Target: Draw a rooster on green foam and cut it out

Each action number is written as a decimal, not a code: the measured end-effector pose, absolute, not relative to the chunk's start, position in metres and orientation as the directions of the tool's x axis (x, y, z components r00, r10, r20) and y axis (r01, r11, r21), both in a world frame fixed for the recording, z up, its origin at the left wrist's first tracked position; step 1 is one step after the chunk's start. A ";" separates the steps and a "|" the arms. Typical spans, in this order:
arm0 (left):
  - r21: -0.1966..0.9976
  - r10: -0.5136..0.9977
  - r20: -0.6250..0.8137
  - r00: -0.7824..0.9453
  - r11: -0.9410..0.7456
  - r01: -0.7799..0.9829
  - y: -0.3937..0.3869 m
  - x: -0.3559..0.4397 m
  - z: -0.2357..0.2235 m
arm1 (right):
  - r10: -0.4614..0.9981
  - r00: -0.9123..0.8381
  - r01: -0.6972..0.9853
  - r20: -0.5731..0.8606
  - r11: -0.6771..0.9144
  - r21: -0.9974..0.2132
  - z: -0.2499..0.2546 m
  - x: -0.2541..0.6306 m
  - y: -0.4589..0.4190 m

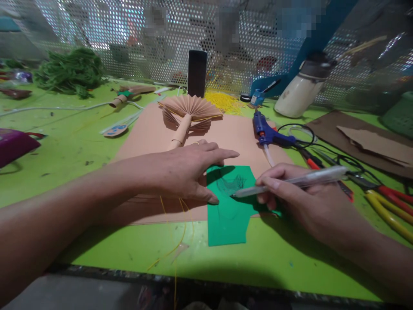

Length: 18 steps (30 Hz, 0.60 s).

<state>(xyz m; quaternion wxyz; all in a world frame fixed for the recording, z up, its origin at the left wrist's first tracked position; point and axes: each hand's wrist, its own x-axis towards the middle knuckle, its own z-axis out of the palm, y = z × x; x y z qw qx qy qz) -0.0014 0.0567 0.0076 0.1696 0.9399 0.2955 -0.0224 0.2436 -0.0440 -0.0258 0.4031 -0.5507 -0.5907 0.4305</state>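
My right hand grips a clear-barrelled pen, its dark tip on a green sheet. Scribbled dark lines and faint curves mark the sheet's upper part. With fingers spread, my left hand lies over the sheet's left edge, thumb and fingertips touching it. Under the sheet is a large tan sheet of paper. Just beyond my left hand lies a pleated tan paper fan with a rolled paper handle, partly hidden by that hand. Thin yellow strands trail below my left wrist.
A blue glue gun with its cord lies right of the fan. Pliers with red and yellow handles are at the far right. A phone, a whitish bottle and green shredded strands stand along the perforated screen.
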 end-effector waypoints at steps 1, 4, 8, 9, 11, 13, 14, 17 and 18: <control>0.302 0.549 -0.139 0.824 -0.769 0.563 0.057 -0.001 0.008 | 1.000 -0.029 0.289 0.008 0.016 -0.957 -0.028 0.246 -0.044; 0.299 0.550 -0.129 0.825 -0.772 0.561 0.057 -0.001 0.007 | 1.000 0.019 0.258 0.021 0.016 -0.966 -0.030 0.247 -0.045; 0.296 0.556 -0.141 0.819 -0.766 0.571 0.057 -0.002 0.007 | 0.997 -0.074 0.302 0.006 0.029 -0.953 -0.023 0.236 -0.044; 0.292 0.557 -0.142 0.818 -0.766 0.573 0.057 -0.002 0.007 | 0.996 -0.084 0.303 0.000 0.025 -0.953 -0.021 0.233 -0.043; 0.288 0.559 -0.139 0.817 -0.767 0.574 0.057 -0.002 0.007 | 0.995 -0.101 0.301 -0.008 0.022 -0.953 -0.018 0.229 -0.043; 0.292 0.564 -0.140 0.814 -0.762 0.578 0.057 -0.002 0.007 | 0.992 -0.123 0.306 -0.005 0.033 -0.952 -0.018 0.230 -0.043; 0.297 0.565 -0.144 0.812 -0.758 0.580 0.057 -0.002 0.007 | 0.992 -0.128 0.312 -0.004 0.037 -0.949 -0.018 0.232 -0.043; 0.313 0.567 -0.154 0.809 -0.749 0.584 0.057 -0.002 0.008 | 0.998 -0.067 0.318 -0.004 0.017 -0.948 -0.023 0.242 -0.043; 0.313 0.564 -0.153 0.812 -0.751 0.581 0.057 -0.001 0.008 | 1.000 -0.020 0.302 -0.005 0.001 -0.953 -0.025 0.246 -0.043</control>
